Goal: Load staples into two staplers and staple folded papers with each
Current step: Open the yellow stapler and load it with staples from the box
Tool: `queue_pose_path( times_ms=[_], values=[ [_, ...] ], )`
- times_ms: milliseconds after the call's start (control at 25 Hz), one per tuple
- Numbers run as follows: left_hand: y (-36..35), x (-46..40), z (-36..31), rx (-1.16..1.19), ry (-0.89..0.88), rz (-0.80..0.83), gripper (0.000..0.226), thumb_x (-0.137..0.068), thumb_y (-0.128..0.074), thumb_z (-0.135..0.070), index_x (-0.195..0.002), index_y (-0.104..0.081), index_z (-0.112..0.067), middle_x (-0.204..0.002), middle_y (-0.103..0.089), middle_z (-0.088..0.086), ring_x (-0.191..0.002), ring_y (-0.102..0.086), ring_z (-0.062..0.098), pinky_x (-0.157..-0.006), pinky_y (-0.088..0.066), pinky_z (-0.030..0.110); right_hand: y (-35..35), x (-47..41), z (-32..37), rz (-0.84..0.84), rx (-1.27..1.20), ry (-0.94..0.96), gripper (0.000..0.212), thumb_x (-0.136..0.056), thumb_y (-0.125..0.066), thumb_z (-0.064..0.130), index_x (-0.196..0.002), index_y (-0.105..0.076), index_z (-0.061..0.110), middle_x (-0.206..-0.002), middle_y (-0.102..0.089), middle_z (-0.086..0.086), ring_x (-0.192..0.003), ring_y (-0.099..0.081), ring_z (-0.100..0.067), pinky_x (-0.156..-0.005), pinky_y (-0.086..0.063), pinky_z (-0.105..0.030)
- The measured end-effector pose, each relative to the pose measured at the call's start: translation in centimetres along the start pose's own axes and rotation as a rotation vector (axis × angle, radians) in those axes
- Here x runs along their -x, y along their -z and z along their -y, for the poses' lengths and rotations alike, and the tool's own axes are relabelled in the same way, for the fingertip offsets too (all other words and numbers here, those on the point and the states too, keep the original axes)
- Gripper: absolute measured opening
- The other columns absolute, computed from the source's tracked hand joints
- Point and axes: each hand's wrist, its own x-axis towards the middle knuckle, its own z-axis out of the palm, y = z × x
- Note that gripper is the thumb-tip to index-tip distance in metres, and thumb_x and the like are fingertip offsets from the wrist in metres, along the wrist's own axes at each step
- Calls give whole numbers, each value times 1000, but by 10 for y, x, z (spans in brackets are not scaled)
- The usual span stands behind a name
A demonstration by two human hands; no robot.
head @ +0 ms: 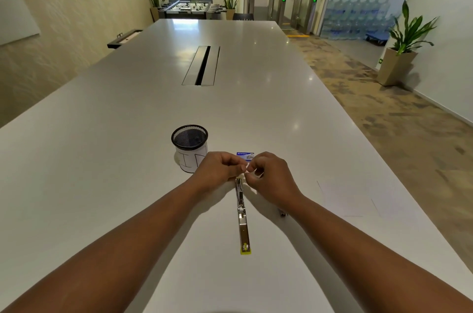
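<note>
Staples, I judge, are what sits between my fingertips — a small pale strip pinched where my left hand and right hand meet, though it is too small to be sure. Both hands are curled nearly closed, thumbs and forefingers drawn together on that strip, right over the far end of the opened stapler. The stapler lies flat and swung out long on the table, running from my fingertips at 12 o'clock back toward me at 6, its yellow end nearest me.

To load it well, I should keep the strip straight, legs down, and lower it squarely into the channel — no twisting, or it may snap or ride crooked.

The blue staple box rests just past my knuckles at 12 o'clock. The mesh cup stands at 11, close to my left hand; a careless elbow could tip it. White papers lie at 2 o'clock, apart from the work. A small dark object peeks from under my right wrist — possibly the second stapler, but I cannot tell.
</note>
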Motion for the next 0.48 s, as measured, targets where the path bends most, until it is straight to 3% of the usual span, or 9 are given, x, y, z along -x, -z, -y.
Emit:
queue_pose_path(
  times_ms=[200, 240, 320, 400, 480],
  values=[
    [9, 7, 0, -101, -12, -73, 12, -86, -74, 0, -95, -74, -9, -89, -77, 14, -79, -70, 15, -79, -59, 28, -13, 40, 19, -64, -185, -203, 6, -80, -65, 16, -74, -66, 15, -75, -66, 3, -64, -66, -9, -69, -57, -38],
    [10, 8, 3, -154, -21, -78, 12, -86, -75, -1, -94, -74, -10, -88, -77, 13, -79, -70, 16, -80, -59, 30, -18, 50, 21, -33, -222, -222, 4, -82, -66, 16, -81, -66, 12, -75, -64, 3, -61, -65, -6, -64, -56, -29],
    [12, 9, 6, -278, -32, -80, 12, -85, -74, -4, -92, -76, -13, -88, -78, 11, -81, -72, 18, -83, -59, 34, -28, 63, 21, -12, -158, -211, 19, -85, -72, 20, -101, -67, 12, -89, -60, 8, -67, -59, -1, -61, -44, -10],
    [13, 10, 8, -352, -29, -58, 12, -86, -74, -6, -92, -77, -17, -88, -78, 5, -87, -74, 20, -87, -60, 36, -37, 68, 14, -36, -82, -180, 28, -86, -75, 26, -111, -65, 16, -99, -55, 11, -78, -55, -3, -69, -41, -11],
    [12, 12, 9, -384, -22, -32, 12, -86, -75, -7, -91, -79, -18, -86, -78, 0, -86, -74, 17, -88, -61, 37, -41, 69, 12, -57, -82, -172, 25, -87, -76, 27, -107, -67, 15, -96, -56, 11, -81, -54, -5, -72, -43, -15]
  ],
)
